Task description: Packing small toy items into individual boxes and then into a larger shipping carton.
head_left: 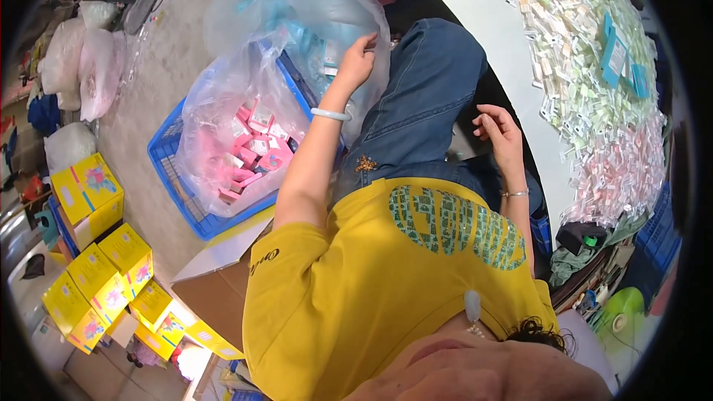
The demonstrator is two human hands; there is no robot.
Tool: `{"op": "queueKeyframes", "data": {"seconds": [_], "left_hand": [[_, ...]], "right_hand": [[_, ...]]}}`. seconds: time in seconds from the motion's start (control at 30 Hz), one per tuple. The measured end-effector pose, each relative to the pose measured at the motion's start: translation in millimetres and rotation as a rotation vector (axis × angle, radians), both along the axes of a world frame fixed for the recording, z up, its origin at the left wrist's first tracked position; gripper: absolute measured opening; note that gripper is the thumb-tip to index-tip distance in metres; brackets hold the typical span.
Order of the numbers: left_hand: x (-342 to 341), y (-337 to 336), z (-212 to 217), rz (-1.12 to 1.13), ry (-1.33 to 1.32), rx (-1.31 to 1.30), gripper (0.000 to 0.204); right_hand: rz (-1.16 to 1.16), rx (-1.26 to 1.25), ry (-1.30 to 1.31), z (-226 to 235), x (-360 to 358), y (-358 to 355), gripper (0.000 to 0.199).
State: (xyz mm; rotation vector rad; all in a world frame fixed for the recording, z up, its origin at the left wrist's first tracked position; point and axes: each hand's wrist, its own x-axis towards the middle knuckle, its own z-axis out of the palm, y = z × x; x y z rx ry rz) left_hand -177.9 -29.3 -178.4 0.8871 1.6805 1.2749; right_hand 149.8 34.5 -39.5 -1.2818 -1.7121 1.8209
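My left hand [355, 64] reaches out over a clear plastic bag [223, 18] with teal packs [301, 43] inside. Its fingers are loosely bent and somewhat apart, and I see nothing held in them. My right hand [501, 134] hovers beside my thigh at the edge of the white table [483, 0], fingers half curled and apart, with nothing visible in them. Left of my left forearm, a blue crate [171, 152] lined with another clear bag [204, 111] holds several small pink boxes [260, 145].
A big heap of small cream, green and pink plastic pieces [594, 89] covers the table's right part, with teal cartons [615, 59] on it. Yellow boxes [96, 271] are stacked at the lower left. An open cardboard box [215, 289] stands by my left elbow.
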Motion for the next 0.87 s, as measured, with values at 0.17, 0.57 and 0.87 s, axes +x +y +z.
{"op": "queueKeyframes", "data": {"seconds": [0.17, 0.57, 0.87], "left_hand": [[-16.7, -23.9, -54.2, 0.041, 0.469, -0.477, 0.048], [42.9, 48.0, 4.9, 0.177, 0.538, -0.042, 0.032], [0.5, 56.3, -220.8, -0.028, 1.132, -0.490, 0.048]], "right_hand": [[-0.004, 0.016, 0.003, -1.2, -6.2, 3.2, 0.023], [-0.062, -0.076, -0.129, -17.5, 10.5, -17.0, 0.019], [-0.018, -0.090, -0.125, -30.3, -2.8, -11.9, 0.012]]}}
